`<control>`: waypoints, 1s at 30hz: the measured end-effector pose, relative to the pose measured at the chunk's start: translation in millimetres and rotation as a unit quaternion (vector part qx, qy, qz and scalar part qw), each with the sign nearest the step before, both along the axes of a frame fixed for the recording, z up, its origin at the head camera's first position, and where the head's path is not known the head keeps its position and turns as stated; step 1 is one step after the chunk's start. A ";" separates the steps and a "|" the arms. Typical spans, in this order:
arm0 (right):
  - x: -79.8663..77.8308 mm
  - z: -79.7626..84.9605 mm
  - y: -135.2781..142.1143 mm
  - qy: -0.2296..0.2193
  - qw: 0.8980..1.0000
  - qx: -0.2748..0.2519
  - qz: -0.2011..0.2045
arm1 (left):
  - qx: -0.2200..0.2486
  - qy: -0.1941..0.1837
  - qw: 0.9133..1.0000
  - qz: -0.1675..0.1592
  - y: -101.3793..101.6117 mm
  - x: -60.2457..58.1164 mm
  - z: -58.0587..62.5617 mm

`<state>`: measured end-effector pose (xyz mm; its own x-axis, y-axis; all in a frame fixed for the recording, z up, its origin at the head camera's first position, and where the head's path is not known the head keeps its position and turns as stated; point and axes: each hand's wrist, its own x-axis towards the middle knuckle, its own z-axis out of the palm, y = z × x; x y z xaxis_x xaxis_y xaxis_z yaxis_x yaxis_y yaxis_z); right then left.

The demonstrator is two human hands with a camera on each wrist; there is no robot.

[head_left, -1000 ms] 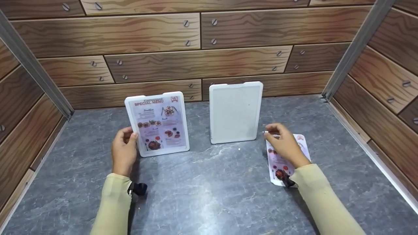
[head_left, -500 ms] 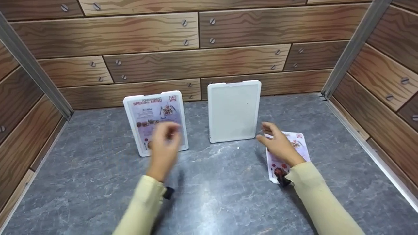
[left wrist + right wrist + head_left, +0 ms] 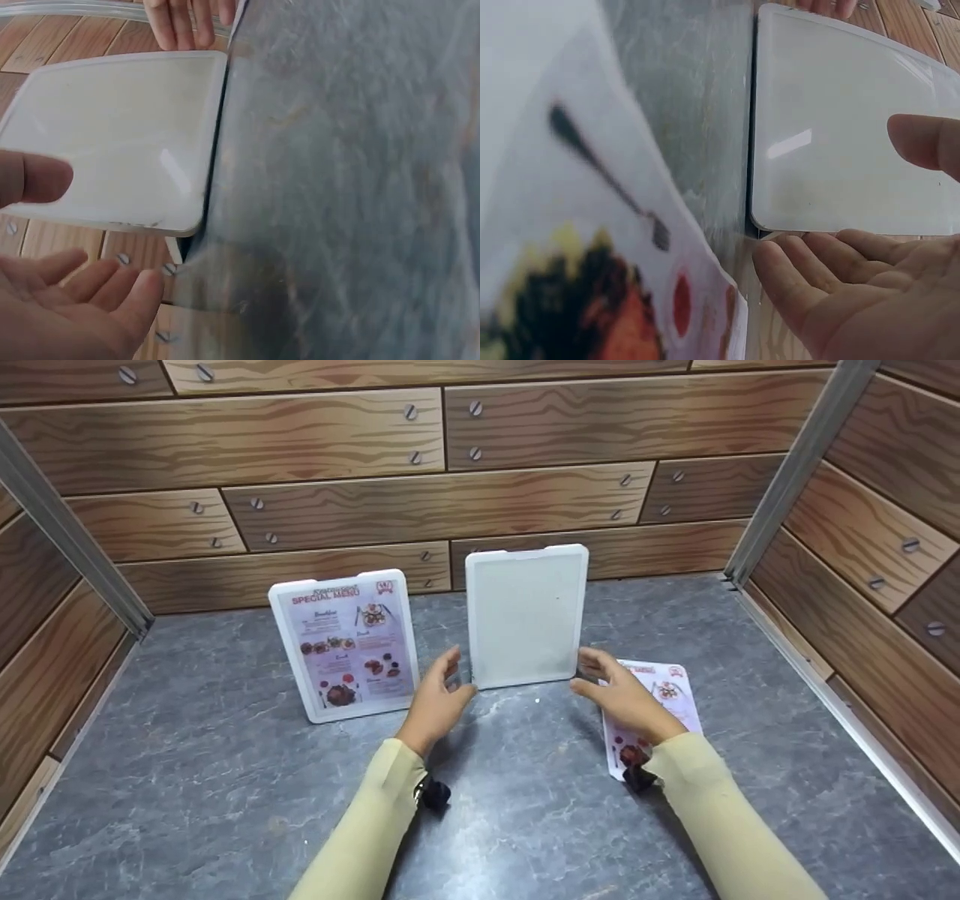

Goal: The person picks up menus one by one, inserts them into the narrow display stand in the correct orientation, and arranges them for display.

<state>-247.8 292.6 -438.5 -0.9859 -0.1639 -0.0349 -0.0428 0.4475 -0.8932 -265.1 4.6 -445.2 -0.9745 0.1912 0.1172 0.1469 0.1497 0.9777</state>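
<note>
Grey marbled worktop (image 3: pixel 187 787), plank-patterned wall (image 3: pixel 360 514); blank white frame (image 3: pixel 527 616) upright near the back edge.
The left hand (image 3: pixel 439 701) has left the menu-filled frame (image 3: pixel 345 641), which stands toward the back left corner, for the blank one's left side; the right hand (image 3: pixel 624 699), partly over the menu card (image 3: pixel 675 697) toward the right edge, has moved beside its right. Both grips are released; fingertip contact is unclear.

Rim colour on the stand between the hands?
White; the rim shows best in the head view.
</note>
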 end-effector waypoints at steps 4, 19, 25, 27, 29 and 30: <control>-0.1 -0.4 0.6 -0.006 1.000 -0.017 0.001 | 0.009 -0.019 0.999 -0.045 1.9 -1.2 -1.5; 1.8 1.4 -1.1 0.009 1.000 0.015 0.015 | 0.022 -0.045 0.996 -0.075 -4.0 8.0 7.7; 4.1 7.6 -1.0 0.013 0.999 0.016 0.030 | 0.018 -0.040 0.997 -0.056 -5.3 9.4 -0.2; 8.6 18.3 -2.0 0.006 0.999 0.018 0.043 | 0.018 -0.037 0.997 -0.062 -6.8 11.4 1.4; 15.0 32.3 -2.4 -0.002 0.998 0.035 0.046 | 0.012 -0.034 0.997 -0.068 -9.3 13.9 4.5; 17.5 38.9 -1.7 -0.011 0.998 0.039 0.040 | 0.004 -0.033 0.997 -0.071 -11.0 15.3 6.6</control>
